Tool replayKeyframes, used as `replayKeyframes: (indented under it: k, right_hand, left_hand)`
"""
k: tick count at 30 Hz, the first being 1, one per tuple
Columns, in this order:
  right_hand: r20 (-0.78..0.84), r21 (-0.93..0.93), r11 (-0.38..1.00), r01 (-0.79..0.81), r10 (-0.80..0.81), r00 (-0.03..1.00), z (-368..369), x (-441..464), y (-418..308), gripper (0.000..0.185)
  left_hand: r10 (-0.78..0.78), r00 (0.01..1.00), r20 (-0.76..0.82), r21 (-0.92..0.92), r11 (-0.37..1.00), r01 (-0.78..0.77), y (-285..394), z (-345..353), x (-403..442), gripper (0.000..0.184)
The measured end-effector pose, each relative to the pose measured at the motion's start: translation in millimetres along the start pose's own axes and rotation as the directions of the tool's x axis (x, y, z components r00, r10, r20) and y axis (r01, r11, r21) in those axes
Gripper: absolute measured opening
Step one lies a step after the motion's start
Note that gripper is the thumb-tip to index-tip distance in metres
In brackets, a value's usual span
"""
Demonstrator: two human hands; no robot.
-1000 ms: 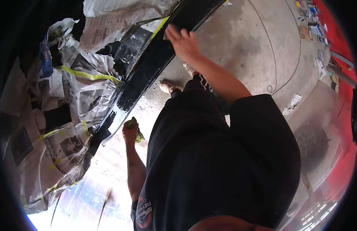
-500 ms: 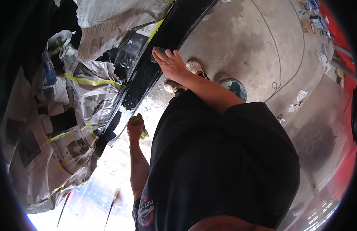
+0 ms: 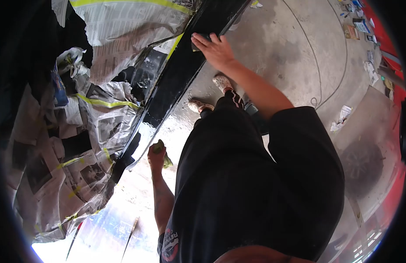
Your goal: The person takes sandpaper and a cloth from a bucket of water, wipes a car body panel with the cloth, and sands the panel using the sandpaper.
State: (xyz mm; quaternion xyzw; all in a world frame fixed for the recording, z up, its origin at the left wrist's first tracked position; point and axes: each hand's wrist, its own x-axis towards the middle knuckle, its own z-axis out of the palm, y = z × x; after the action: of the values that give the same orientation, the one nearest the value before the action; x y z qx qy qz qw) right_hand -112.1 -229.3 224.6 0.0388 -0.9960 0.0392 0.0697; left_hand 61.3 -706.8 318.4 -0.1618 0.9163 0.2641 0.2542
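Note:
My right hand [image 3: 216, 49] presses a small dark sanding block or pad [image 3: 198, 42] flat against a long glossy black car panel [image 3: 176, 65], at its upper stretch. The fingers lie over the block, so its exact kind is partly hidden. Wet-looking patches and pale reflections show on the panel lower down. My left hand [image 3: 156, 158] is closed around a crumpled green cloth [image 3: 167, 161], held low beside the panel's lower end and apart from it.
Newspaper sheets [image 3: 124, 48] with yellow masking tape [image 3: 109, 102] cover the area left of the panel. A bucket [image 3: 257, 120] stands partly hidden behind my leg. A thin hose or cable [image 3: 309, 48] runs over the concrete floor [image 3: 277, 57]. Papers and boxes lie near a red surface at right.
My right hand has slid up along the black panel with the dark block. My left hand still holds the cloth, slightly lower in view. My body now hides more of the bucket.

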Motion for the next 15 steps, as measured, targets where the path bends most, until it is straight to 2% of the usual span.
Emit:
replayKeyframes:
  k: [2, 4, 5, 7, 9, 11, 14, 15]
  right_hand:
    - [-0.036, -0.059, 0.997, -0.056, 0.054, 0.998, 3.9, 19.2, 43.6, 0.058]
    - [-0.115, -0.180, 0.957, -0.228, 0.210, 0.971, 3.3, 50.9, 99.5, 0.057]
    - [-0.132, -0.274, 0.939, -0.210, 0.180, 0.975, -4.4, 65.2, 126.4, 0.057]
    - [-0.034, -0.159, 0.951, -0.267, 0.265, 0.964, -34.7, 79.6, 121.4, 0.055]
    - [-0.012, -0.139, 0.935, -0.327, 0.329, 0.944, -20.4, 66.2, 84.3, 0.056]
    - [-0.075, -0.155, 0.967, -0.204, 0.194, 0.978, 2.3, 40.5, 33.9, 0.055]
    - [-0.005, 0.070, 0.996, -0.058, 0.058, 0.998, -9.0, 24.7, 29.6, 0.053]
    - [-0.028, 0.004, 0.996, -0.086, 0.086, 0.996, -4.9, 32.0, 46.9, 0.055]
  left_hand:
    - [-0.049, 0.998, -0.026, -0.017, 0.999, 0.048, -2.3, -3.6, -8.1, 0.047]
    - [-0.081, 0.995, -0.065, -0.043, 0.996, 0.078, -8.6, -3.4, -13.8, 0.044]
    - [-0.096, 0.993, -0.073, -0.054, 0.994, 0.092, -7.3, -5.5, -18.2, 0.044]
    - [-0.122, 0.989, -0.087, -0.082, 0.990, 0.115, 0.6, -5.3, -26.9, 0.044]
    - [-0.191, 0.977, -0.094, -0.104, 0.978, 0.182, 6.4, -1.5, -31.7, 0.046]
    - [-0.241, 0.966, -0.091, -0.154, 0.962, 0.225, -2.1, 8.3, -31.6, 0.046]
    - [-0.210, 0.976, -0.063, -0.088, 0.975, 0.204, 7.3, 7.8, -37.8, 0.047]
    - [-0.205, 0.977, -0.060, -0.068, 0.977, 0.201, 14.2, 6.6, -38.2, 0.047]
